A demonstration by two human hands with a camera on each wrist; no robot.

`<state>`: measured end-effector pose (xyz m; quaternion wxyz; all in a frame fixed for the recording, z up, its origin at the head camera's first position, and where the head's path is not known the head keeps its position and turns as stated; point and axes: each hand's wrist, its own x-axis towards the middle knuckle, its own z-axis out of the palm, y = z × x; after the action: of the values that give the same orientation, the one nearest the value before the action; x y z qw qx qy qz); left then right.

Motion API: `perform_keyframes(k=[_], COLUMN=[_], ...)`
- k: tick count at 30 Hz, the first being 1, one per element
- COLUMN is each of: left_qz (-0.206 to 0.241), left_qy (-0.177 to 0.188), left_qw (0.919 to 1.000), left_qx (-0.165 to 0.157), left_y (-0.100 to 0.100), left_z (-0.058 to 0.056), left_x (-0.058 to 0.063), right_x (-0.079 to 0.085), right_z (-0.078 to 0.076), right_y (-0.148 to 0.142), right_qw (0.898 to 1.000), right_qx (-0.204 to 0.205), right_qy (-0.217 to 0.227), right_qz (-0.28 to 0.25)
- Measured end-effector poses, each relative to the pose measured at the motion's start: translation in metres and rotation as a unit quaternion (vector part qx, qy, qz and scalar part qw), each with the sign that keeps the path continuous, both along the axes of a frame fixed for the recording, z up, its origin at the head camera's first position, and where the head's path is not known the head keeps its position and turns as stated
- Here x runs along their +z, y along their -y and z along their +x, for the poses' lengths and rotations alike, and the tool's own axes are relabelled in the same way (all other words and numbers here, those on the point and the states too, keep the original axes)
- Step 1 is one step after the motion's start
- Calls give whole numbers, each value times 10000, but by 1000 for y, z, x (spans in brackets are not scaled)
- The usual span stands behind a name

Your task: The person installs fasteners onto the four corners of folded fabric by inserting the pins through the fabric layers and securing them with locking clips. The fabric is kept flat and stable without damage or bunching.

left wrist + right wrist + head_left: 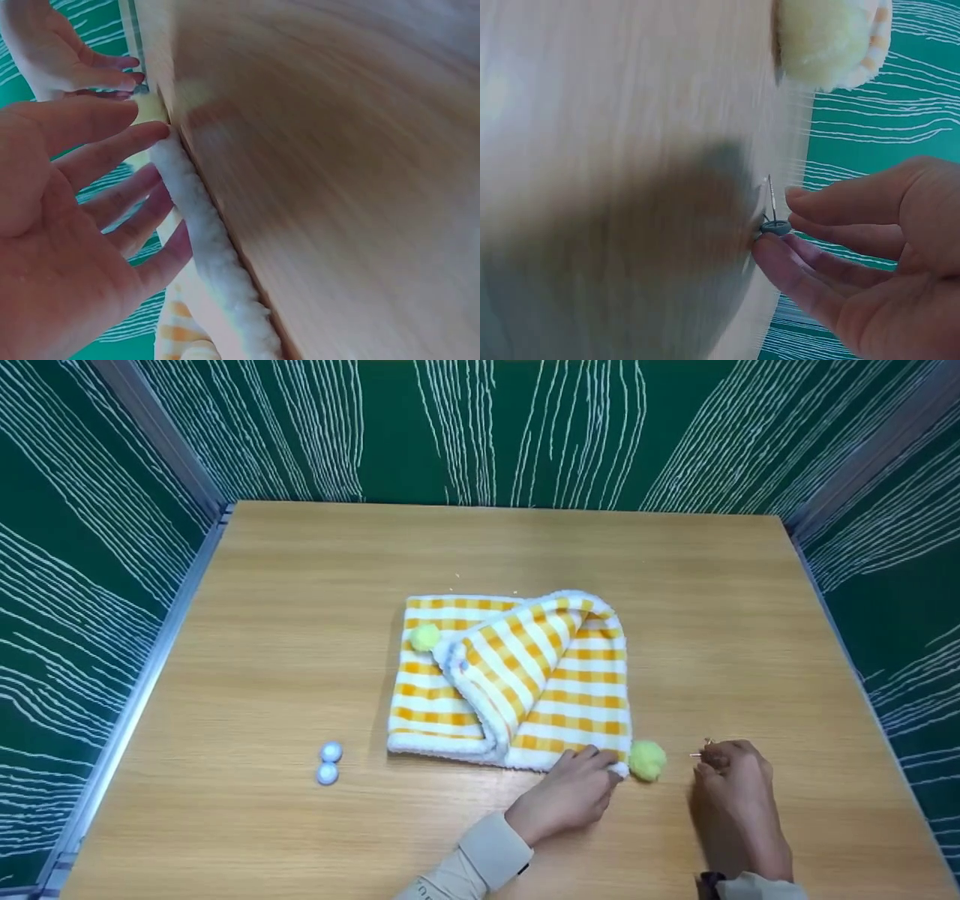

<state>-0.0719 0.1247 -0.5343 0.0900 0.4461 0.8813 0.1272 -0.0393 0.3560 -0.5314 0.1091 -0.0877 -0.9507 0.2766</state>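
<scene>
A folded yellow-and-white checked cloth (574, 705) with fluffy white trim (214, 259) lies mid-table, one flap turned over it. Pale green pom-poms sit at its left side and its near right corner (647, 760). My left hand (574, 791) rests on the near right edge, its fingers extended and fingertips touching the trim. To the right of the cloth, low over the table, my right hand (742, 787) pinches a small pin (775, 226) with a round grey head and a thin metal shaft. A second thin prong shows beside the head; its exact form is unclear.
Two pale blue balls (328, 763) touch each other on the left of the wooden table (247, 660). Green panels (502, 435) with white wavy lines stand along the back and both sides. Tiny white bits lie behind the cloth.
</scene>
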Motion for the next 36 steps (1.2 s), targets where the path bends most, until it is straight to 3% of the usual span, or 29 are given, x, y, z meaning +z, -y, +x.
perform_keyframes(k=[11,19,27,31,36], left_qz=[243,455,657,898,1523], left_qy=[185,-73,-33,195,163], left_qw=[9995,9989,9978,9957,9877], left_qx=[25,23,-13,102,306], left_y=[2,4,5,7,11], left_z=[-2,-4,-6,-8,-10], left_x=[1,-2,-3,-3,-3], right_x=[-3,-6,-8,-7,-5], right_z=[1,2,4,4,5], right_y=[1,2,2,3,4], right_qw=[9996,9994,9990,9989,9981], right_qx=[-138,-226,-273,-281,-338], right_qy=[129,200,253,307,430], right_qz=[-230,-145,-238,-207,-277])
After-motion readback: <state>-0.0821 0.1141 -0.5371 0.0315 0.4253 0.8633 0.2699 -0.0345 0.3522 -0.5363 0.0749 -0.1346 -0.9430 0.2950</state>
